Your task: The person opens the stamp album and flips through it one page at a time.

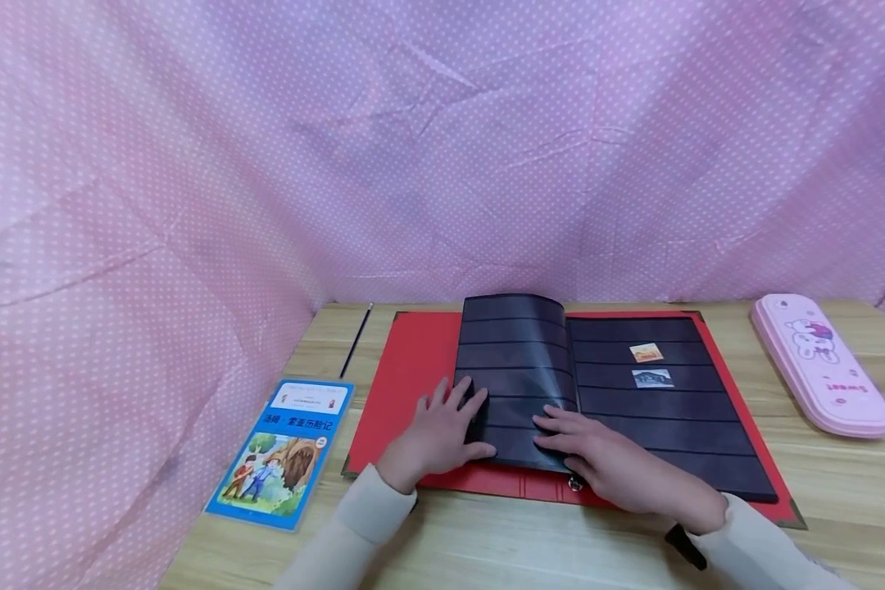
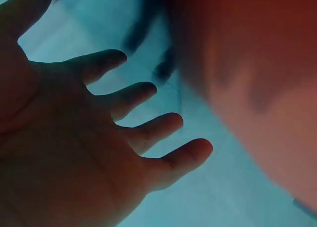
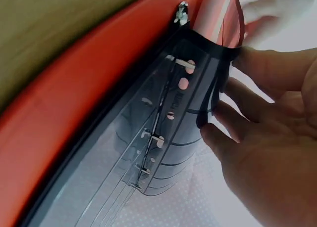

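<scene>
With twelve o'clock at the far edge of the table (image 1: 487, 541), the pink dotted cloth (image 1: 442, 147) hangs at twelve, behind everything. The album (image 1: 413, 360), red with black pages, lies spread in the middle. The pencil (image 1: 356, 340) is at about ten from it, near end just beside the top right corner of the book (image 1: 273, 451), which lies blue-covered and askew at about nine. The pink case (image 1: 822, 369) lies at about three, a little apart from the album. On the right page (image 1: 693, 434) sit two stamps, the orange one (image 1: 646, 353) above the grey one (image 1: 652, 378), both at about one o'clock from the right hand (image 1: 605, 459). That hand covers the right page's lower inner part, while the left hand (image 1: 442, 430) hides the lower outer corner of the left page (image 1: 512, 352). The left page arches up toward the spine; its main part lies at about one o'clock from the left hand and eleven from the right. The left hand is spread wide, fingers extended, touching the page's outer edge. The right hand is also loose, fingers stretched onto the page near the fold; I cannot tell where its thumb bears. A metal fitting (image 1: 574, 483) at the spine's near end sits just beside it, at about eight.
</scene>
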A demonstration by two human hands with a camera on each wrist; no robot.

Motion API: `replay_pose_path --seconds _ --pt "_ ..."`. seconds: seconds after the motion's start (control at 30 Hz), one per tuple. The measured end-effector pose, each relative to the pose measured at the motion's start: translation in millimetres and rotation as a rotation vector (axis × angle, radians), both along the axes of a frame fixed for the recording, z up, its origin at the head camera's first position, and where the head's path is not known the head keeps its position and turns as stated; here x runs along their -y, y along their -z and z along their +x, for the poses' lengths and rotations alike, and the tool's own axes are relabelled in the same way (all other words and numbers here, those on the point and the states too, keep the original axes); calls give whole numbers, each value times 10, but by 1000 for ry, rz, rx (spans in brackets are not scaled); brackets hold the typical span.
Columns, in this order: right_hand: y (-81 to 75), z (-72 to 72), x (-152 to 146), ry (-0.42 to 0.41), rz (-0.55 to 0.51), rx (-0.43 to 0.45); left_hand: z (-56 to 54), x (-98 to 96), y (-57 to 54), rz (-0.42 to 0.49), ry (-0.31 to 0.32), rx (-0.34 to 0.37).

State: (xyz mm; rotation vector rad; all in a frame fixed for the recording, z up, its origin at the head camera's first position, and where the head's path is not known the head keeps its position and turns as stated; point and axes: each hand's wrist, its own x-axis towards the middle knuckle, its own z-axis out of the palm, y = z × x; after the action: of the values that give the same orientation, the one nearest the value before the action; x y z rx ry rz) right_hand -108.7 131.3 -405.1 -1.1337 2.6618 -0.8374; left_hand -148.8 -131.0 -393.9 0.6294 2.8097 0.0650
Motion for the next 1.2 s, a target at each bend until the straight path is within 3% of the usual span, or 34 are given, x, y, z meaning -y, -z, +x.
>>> replay_pose_path --seconds 0.1,0.2,0.37,0.5,0.6,0.97,1.2 --pt "-3 -9 -12 -6 -6 17 -3 -66 142 -45 -19 24" --pt "-12 -13 -44 -3 -31 44 -4 -102 209 -51 -33 50" --pt "-11 -27 -148 69 -67 76 14 -117 233 -18 -48 88" --pt "39 -60 -264 162 -34 185 12 -119 248 0 -54 97" --pt "91 -76 -313 181 -5 244 10 -121 252 3 -59 93" --pt "109 -81 -216 202 47 234 -18 -102 240 -26 -79 82" --pt "93 -69 -151 230 64 196 -23 -73 233 -10 -55 57"
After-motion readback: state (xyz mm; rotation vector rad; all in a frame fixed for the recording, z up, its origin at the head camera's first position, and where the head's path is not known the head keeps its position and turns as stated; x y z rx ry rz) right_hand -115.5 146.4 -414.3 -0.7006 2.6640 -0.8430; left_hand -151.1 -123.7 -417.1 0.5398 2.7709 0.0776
